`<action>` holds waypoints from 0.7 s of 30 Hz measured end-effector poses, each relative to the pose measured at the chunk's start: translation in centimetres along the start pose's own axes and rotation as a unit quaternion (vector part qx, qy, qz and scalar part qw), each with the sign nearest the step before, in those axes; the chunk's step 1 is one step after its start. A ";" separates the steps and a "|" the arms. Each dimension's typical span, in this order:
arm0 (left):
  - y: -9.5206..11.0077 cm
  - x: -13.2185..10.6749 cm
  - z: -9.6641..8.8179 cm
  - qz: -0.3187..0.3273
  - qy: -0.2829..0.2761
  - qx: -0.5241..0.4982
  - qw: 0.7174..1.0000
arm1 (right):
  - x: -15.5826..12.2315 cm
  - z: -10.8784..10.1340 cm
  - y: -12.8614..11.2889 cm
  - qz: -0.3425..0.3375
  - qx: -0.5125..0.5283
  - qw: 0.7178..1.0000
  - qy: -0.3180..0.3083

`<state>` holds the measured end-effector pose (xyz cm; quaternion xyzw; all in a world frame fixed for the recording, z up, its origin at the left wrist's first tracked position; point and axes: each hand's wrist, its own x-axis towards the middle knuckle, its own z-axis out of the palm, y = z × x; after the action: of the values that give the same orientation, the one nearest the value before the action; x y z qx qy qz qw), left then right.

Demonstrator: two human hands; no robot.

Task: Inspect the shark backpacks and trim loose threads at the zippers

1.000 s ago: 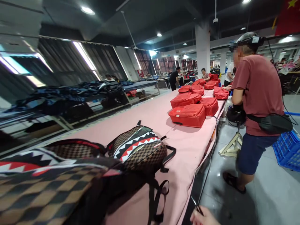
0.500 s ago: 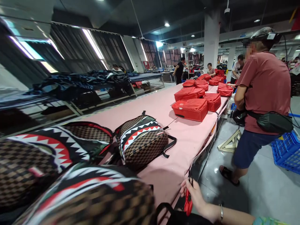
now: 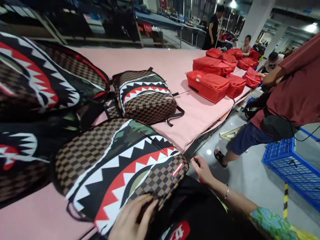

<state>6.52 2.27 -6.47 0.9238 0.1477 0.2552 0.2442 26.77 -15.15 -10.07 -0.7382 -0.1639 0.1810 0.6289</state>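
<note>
A brown checkered backpack with a shark-mouth print (image 3: 125, 166) lies closest to me on the pink table (image 3: 197, 116). My left hand (image 3: 132, 216) grips its lower edge, fingers curled over the checkered fabric. My right hand (image 3: 203, 170) hovers just off the table's edge beside the backpack's corner, closed on a small pair of snips (image 3: 196, 161) whose dark tip sticks out; a bit of red shows under the palm. A black bag with a red label (image 3: 180, 230) sits below the backpack, against my body.
A second shark-mouth backpack (image 3: 146, 96) stands farther along the table, with more piled at the left (image 3: 37, 76). Several red bags (image 3: 207, 85) lie beyond. A person in a red shirt (image 3: 297, 90) stands at the right, near a blue crate (image 3: 292, 170) on the floor.
The view has tilted down and the nearest backpack now lies flat in front of me. My left hand has come into view on its edge. My right hand has risen slightly beside the table edge.
</note>
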 end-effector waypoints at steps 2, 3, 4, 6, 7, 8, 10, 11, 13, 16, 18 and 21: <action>0.0 1.4 0.0 -0.015 -0.021 -0.014 1.000 | -0.9 -0.6 0.0 0.011 -0.008 1.000 -0.023; 0.1 2.3 0.1 -0.020 -0.036 -0.025 0.999 | -1.3 -0.9 0.1 0.021 -0.003 0.999 -0.031; 0.3 3.3 0.4 -0.024 -0.054 -0.037 0.998 | -1.7 -1.1 0.1 0.030 0.003 0.999 -0.037; 0.9 5.6 1.2 -0.028 -0.095 -0.058 0.993 | -2.4 -1.5 0.0 0.047 0.016 0.997 -0.051; 1.2 6.8 1.7 -0.030 -0.116 -0.063 0.991 | -2.6 -1.7 0.0 0.055 0.024 0.996 -0.058; 1.6 8.1 2.3 -0.028 -0.135 -0.066 0.988 | -2.8 -1.8 -0.1 0.065 0.032 0.995 -0.064; 2.2 10.7 3.5 -0.014 -0.172 -0.063 0.983 | -3.1 -1.9 -0.3 0.084 0.050 0.993 -0.062; 2.5 11.9 4.1 -0.003 -0.193 -0.060 0.979 | -3.2 -1.8 -0.4 0.091 0.057 0.993 -0.053; 2.9 14.0 5.1 0.018 -0.237 -0.049 0.970 | -3.4 -1.5 -0.7 0.098 0.063 0.993 -0.030; 3.3 16.0 5.9 0.033 -0.311 -0.043 0.949 | -3.6 -0.9 -1.1 0.097 0.044 0.994 -0.019; 3.5 16.5 6.0 0.019 -0.344 -0.048 0.937 | -3.6 -0.5 -1.5 0.090 0.008 0.996 -0.013; 3.6 16.7 5.9 -0.004 -0.355 -0.051 0.934 | -3.3 -0.1 -2.4 0.079 -0.064 0.995 -0.009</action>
<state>24.03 3.63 -2.32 0.9398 0.0420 -0.0831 0.3287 23.92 -16.44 -7.49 -0.7857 -0.1215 0.2262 0.5628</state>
